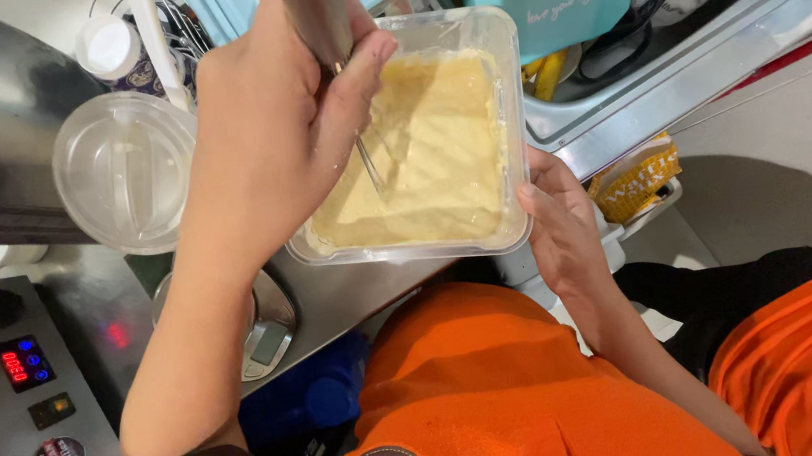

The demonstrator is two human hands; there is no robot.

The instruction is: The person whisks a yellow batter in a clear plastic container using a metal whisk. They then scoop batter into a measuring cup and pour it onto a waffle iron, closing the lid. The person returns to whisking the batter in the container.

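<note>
left hand (260,133) is gripping a metal whisk handle (313,11), fingers closed; right hand (559,227) is pinching the clear square plastic tub (508,97) of yellow batter (438,149) mid-frame. tub likely flexible, slippery, sloshing; rim corners best.

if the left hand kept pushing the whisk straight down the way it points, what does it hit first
The left hand points its whisk into the pale yellow batter, which it already meets; next probably the clear plastic container floor, depth unclear.
</note>
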